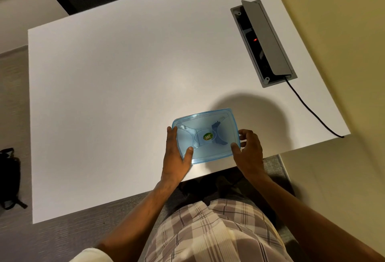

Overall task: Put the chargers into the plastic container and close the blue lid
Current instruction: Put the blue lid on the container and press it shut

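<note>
The blue translucent lid (205,124) covers the plastic container near the table's front edge, with a round green sticker at its centre. Through the lid I make out a dark shape inside, too dim to identify. My left hand (177,157) grips the lid's left end, fingers along the side and thumb on top. My right hand (249,153) holds the right end, thumb on the lid's near right corner, fingers curled at the edge. The container's body below the lid is hidden.
The white table (125,84) stretches far and left. A grey cable box (264,42) with a raised flap sits at the far right, and a black cable (308,107) runs from it over the right edge. A black bag (9,176) lies on the floor, left.
</note>
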Demonstrator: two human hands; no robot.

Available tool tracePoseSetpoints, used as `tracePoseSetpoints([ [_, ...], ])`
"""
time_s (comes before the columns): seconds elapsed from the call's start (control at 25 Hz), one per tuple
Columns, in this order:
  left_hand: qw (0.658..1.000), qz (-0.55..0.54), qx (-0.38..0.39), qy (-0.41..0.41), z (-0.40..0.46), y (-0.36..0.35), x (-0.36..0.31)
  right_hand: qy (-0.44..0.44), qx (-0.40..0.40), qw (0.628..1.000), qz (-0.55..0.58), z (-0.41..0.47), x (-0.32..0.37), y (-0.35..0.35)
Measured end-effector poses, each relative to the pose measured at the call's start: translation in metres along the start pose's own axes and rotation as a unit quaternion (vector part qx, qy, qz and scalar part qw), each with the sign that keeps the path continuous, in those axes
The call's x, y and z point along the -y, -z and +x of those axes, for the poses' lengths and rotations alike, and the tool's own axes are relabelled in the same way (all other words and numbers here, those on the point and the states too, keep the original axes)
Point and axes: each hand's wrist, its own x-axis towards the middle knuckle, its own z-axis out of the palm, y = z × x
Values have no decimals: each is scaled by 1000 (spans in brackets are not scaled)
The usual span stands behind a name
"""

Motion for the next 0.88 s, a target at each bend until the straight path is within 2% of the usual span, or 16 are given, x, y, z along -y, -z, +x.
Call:
tracePoseSetpoints([
  [0.24,997,50,-51,-17,16,0,-4,19,-14,999,-43,13,3,-4],
  [0.4,993,89,-73,-17,22,0,-2,69,-14,995,-68,21,9,-7],
  [0.68,989,145,-35,17,21,-7,-3,133,16,972,-192,42,28,-17],
  [0.88,983,180,-8,30,22,-6,-4,139,17,960,-243,45,26,-20],
])
